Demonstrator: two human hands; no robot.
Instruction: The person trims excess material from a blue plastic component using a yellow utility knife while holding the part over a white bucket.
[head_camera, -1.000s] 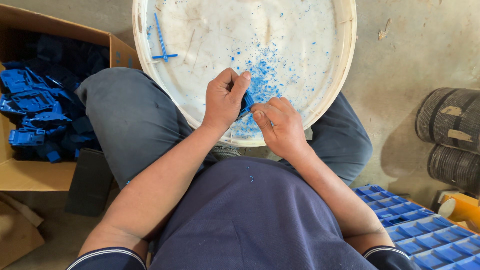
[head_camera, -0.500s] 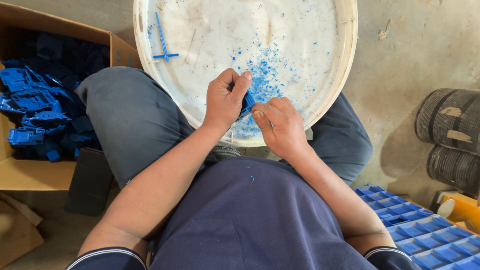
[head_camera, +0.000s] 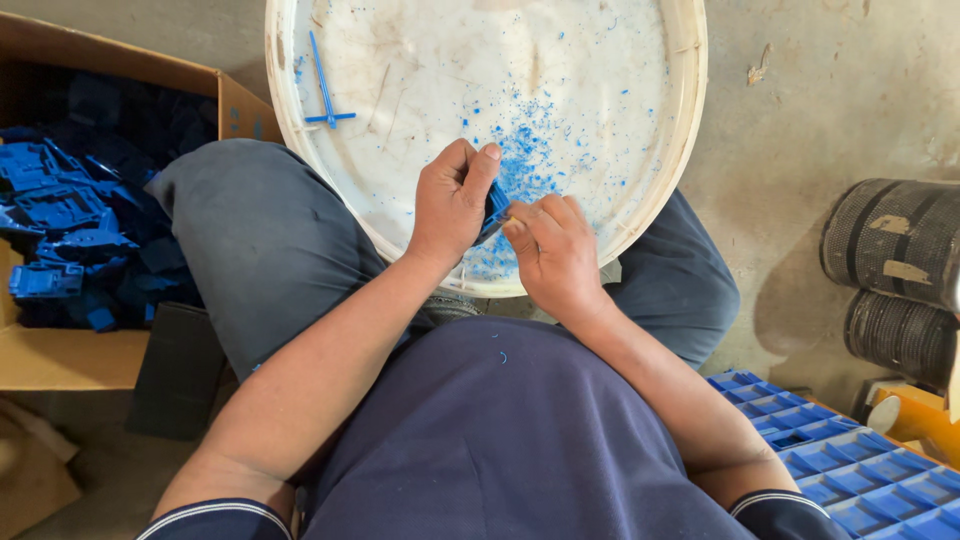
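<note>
Right now my left hand (head_camera: 452, 205) is curled tight around a small blue plastic part (head_camera: 495, 207) over the near rim of the round white tray (head_camera: 690, 120) on my lap. My right hand (head_camera: 553, 255) is closed on a thin blade (head_camera: 492, 233) touching it, above scattered blue shavings (head_camera: 535, 160).

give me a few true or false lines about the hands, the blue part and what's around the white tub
1. The left hand grips a small blue part. True.
2. The right hand is resting on the cardboard box. False: it is at the blue part, over the white tub.
3. Blue shavings lie scattered in the tub. True.
4. The cardboard box holds red parts. False: its parts are blue.
5. A blue cross-shaped stick lies in the tub, apart from both hands. True.
</note>
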